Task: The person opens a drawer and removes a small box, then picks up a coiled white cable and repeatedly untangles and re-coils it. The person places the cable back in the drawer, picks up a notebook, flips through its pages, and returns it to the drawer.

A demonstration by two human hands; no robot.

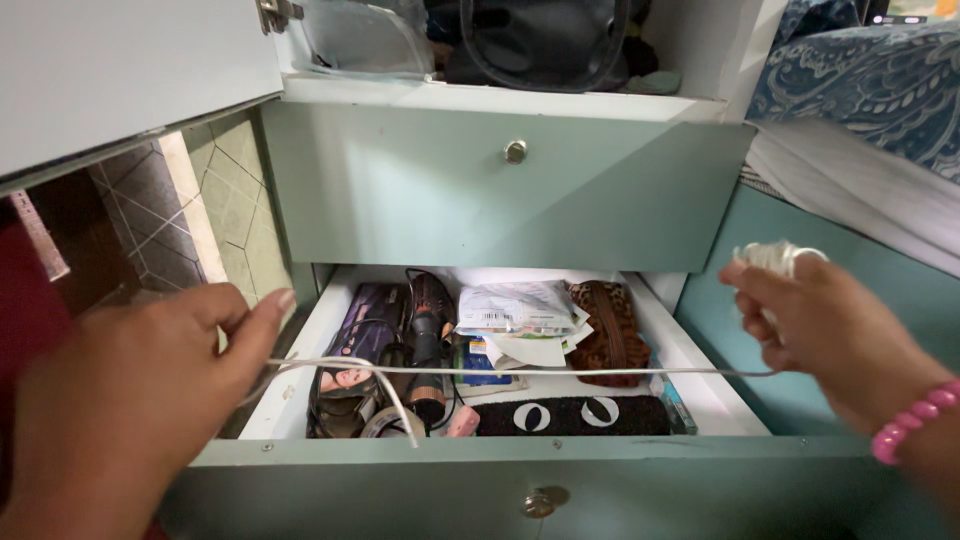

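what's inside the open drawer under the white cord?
In the open drawer: a hair tool box, a dark hair dryer, paper packets, a brown leopard-print pouch and a black strip at the front. Whatever lies beneath these is covered.

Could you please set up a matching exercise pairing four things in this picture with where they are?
Things:
1. white cord
2. leopard-print pouch
3. pink bracelet
4. round knob

Places:
A. on the shut drawer front
B. stretched between both hands
C. on the right wrist
D. at the back right of the open drawer

Pairs: 1-B, 2-D, 3-C, 4-A
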